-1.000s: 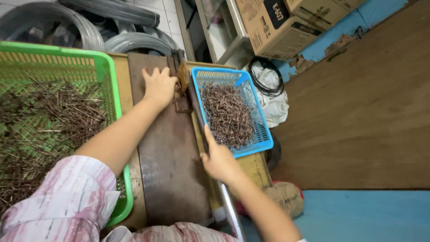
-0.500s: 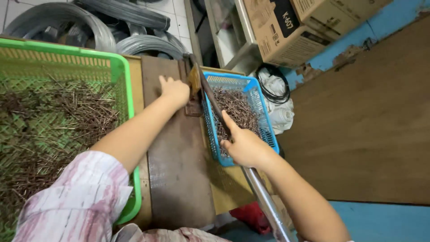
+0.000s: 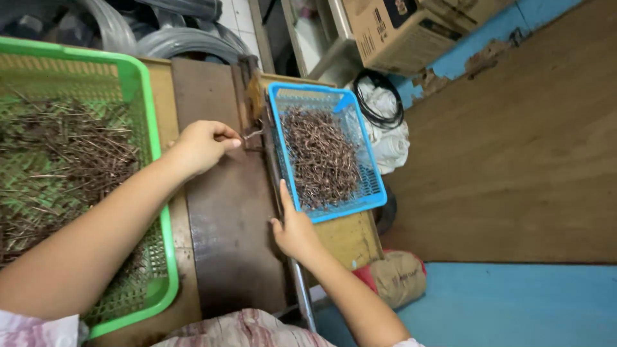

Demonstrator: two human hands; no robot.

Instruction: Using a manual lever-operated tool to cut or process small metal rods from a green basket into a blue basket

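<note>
The left hand [image 3: 202, 146] is curled on the dark metal plate [image 3: 225, 218], its fingertips pinching a short bit of wire [image 3: 252, 135] and holding it against the hinge end of the cutter [image 3: 247, 96]. The right hand [image 3: 294, 231] is closed around the lever handle [image 3: 302, 292] of that cutter, thumb lying along the bar, just beside the near corner of the blue basket [image 3: 379, 186]. The lever lies low along the right edge of the plate, running from the hinge toward the person.

The blue basket sits on the yellow counter [image 3: 347, 238], touching the cutter's right side, and holds a heap of short brown wire pieces [image 3: 321, 157]. Left of the plate stands 1 large green basket [image 3: 149, 128], filled with longer, tangled brown wire lengths [image 3: 61, 160]; the left forearm crosses its rim.

Beyond the counter lie grey coils of wire [image 3: 173, 42]. To the right of the blue basket are a white cloth bundle [image 3: 392, 138] with a black cable loop [image 3: 385, 96] on it, a cardboard box [image 3: 398, 32] farther back, and a tan sack [image 3: 398, 276] low by the counter's corner. The floor [image 3: 514, 160] is brown, with a blue mat [image 3: 514, 308] nearer the person.
</note>
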